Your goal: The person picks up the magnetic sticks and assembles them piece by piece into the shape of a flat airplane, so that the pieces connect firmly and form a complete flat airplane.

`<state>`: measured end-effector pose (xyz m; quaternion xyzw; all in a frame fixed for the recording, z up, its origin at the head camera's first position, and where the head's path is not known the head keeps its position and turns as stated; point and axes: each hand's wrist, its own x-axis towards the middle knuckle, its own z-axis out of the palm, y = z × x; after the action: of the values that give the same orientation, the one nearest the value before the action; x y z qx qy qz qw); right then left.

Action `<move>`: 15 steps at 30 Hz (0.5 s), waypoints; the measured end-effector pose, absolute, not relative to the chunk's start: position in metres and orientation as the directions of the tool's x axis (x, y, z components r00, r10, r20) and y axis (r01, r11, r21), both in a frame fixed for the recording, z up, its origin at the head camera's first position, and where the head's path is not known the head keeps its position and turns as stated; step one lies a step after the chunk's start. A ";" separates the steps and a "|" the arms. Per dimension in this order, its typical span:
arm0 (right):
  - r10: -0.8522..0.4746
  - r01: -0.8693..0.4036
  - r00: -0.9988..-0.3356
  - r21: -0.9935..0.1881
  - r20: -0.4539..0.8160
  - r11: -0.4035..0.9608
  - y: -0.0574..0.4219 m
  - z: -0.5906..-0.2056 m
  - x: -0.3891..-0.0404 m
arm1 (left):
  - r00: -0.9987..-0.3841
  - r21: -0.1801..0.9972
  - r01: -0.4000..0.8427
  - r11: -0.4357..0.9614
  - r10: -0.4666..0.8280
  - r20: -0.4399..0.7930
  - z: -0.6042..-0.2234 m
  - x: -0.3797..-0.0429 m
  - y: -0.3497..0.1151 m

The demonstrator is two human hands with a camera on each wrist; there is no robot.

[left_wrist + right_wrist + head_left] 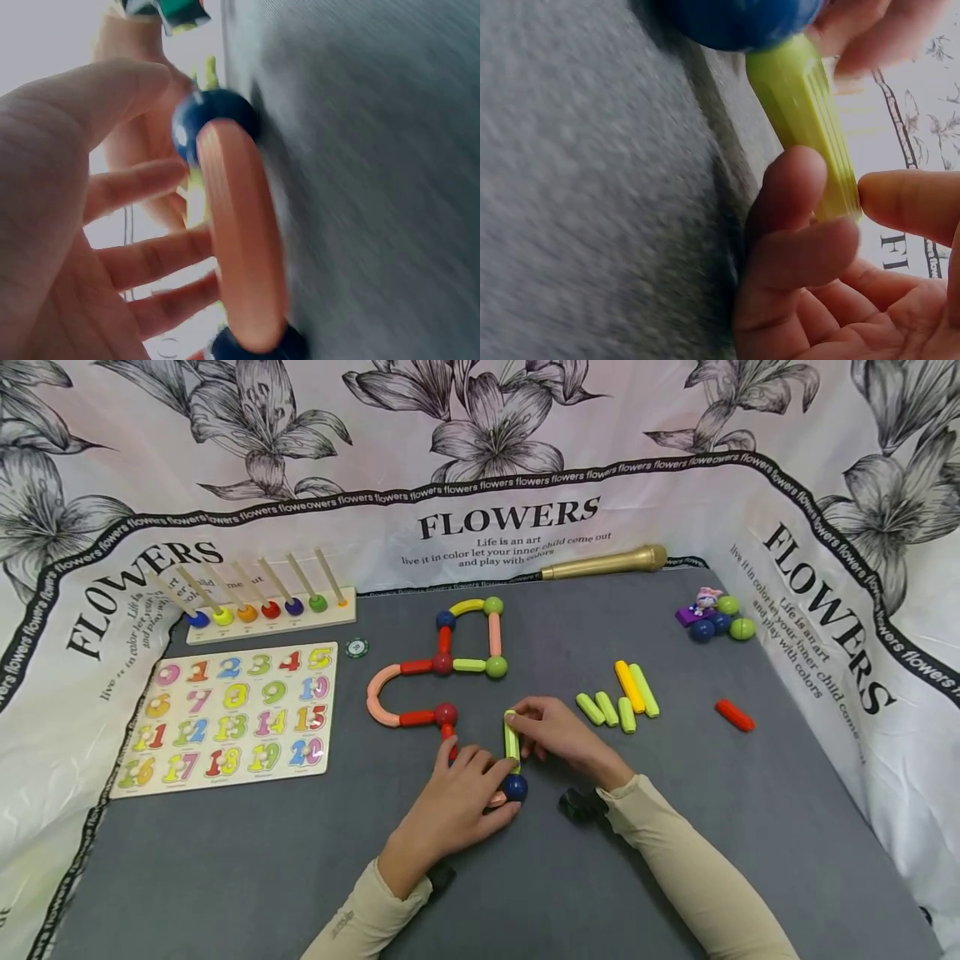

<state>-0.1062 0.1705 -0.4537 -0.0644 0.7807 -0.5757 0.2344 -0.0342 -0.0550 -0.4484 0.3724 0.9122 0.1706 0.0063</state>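
Observation:
A light green magnetic stick (512,743) joins a dark blue ball (514,787) at its near end. My right hand (558,735) pinches the stick's far end between thumb and fingers, as the right wrist view shows. My left hand (453,793) lies over the near part of the figure, fingers spread. In the left wrist view its fingertips touch the side of a pink stick (244,240), its thumb away from it. That stick runs between two blue balls. Beyond, red sticks, a curved pink stick (372,695) and red balls (446,714) continue the figure, partly hidden by the left hand.
Loose green and yellow sticks (628,687) lie right of the right hand, a red stick (735,715) farther right. Several balls (722,624) sit at the back right. Leftward are a number board (225,718), a peg board (273,625) and a chip (357,647); a gold microphone (607,562) lies behind.

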 end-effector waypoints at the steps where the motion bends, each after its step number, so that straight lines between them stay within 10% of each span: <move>1: -0.372 0.167 -0.882 -0.929 -0.290 0.330 0.171 -0.453 -0.107 | -0.717 0.300 0.683 0.666 0.689 0.105 -0.448 -0.035 -0.051; 15: -0.358 0.009 -0.920 -0.921 -0.160 0.389 0.224 -0.435 -0.093 | -0.709 0.110 0.705 0.700 0.698 0.100 -0.447 -0.039 -0.029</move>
<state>-0.0928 0.2236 -0.4349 -0.1070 0.8162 -0.5421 0.1689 -0.0390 -0.0295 -0.4472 0.3807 0.9217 0.0701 -0.0255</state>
